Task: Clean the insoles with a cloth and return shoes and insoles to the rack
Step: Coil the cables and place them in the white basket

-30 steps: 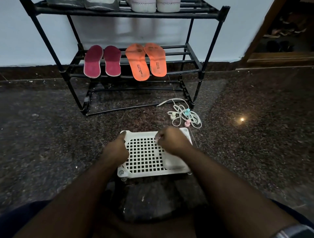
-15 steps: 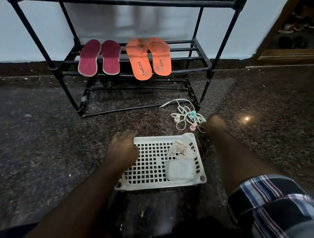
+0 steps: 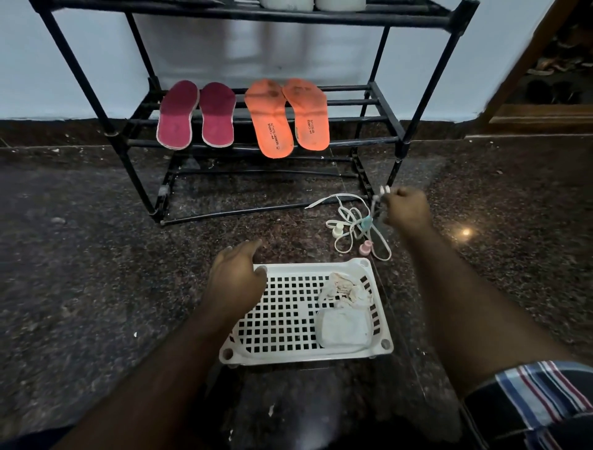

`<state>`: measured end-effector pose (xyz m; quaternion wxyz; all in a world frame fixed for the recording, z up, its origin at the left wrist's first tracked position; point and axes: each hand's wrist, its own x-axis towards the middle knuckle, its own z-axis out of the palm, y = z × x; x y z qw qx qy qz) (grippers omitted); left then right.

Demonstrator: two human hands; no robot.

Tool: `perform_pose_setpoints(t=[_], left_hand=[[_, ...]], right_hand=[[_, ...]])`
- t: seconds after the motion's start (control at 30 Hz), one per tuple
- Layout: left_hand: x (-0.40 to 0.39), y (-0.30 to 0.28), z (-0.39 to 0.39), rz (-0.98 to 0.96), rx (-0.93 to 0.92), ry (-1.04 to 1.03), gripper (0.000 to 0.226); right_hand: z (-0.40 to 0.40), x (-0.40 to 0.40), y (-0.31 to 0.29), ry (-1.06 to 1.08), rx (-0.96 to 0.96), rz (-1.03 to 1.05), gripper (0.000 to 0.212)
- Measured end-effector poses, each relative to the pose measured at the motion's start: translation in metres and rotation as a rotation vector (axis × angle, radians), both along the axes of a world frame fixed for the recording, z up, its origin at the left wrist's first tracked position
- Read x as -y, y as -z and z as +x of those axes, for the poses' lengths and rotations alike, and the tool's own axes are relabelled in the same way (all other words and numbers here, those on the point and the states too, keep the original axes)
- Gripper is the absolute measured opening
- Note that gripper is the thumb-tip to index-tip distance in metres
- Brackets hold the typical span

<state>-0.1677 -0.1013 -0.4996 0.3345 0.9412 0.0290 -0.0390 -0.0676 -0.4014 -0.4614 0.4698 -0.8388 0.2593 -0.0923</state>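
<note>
Right hand (image 3: 407, 208) is pinching the white cord (image 3: 353, 221) near the rack (image 3: 378, 96); left hand (image 3: 236, 279), fingers loose, is resting on the tray (image 3: 288, 353). Better lifting slowly, it's tangled.

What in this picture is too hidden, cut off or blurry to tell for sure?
- White shoes on the rack's top shelf: head view, cut off by the top edge; only the soles show.
- What the right hand pinches from the white laces: blurred by motion.
- Doorway items at far right: too dark and small.
- Tray corner under the left hand: covered.
</note>
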Motion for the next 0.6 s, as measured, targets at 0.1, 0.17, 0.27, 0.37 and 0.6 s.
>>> perform_pose_setpoints(t=[0.1, 0.17, 0.27, 0.37, 0.6], left_hand=[[-0.003, -0.016, -0.002, -0.105, 0.066, -0.03, 0.051], [-0.004, -0.028, -0.003, -0.223, 0.064, -0.059, 0.048], [-0.007, -0.047, -0.004, -0.458, 0.085, -0.042, 0.054], [-0.009, -0.07, -0.01, -0.615, 0.098, 0.074, 0.071], [-0.009, -0.085, -0.033, -0.677, 0.102, 0.105, 0.019]], right_hand=[[-0.009, -0.021, -0.047, -0.16, 0.138, 0.209, 0.01], [-0.022, -0.04, -0.077, -0.339, 0.18, 0.26, 0.009], [-0.048, -0.072, -0.107, -0.587, 0.173, 0.193, 0.011], [-0.076, -0.106, -0.115, -0.791, 0.09, 0.094, 0.01], [-0.116, -0.138, -0.093, -0.815, 0.171, -0.075, 0.001]])
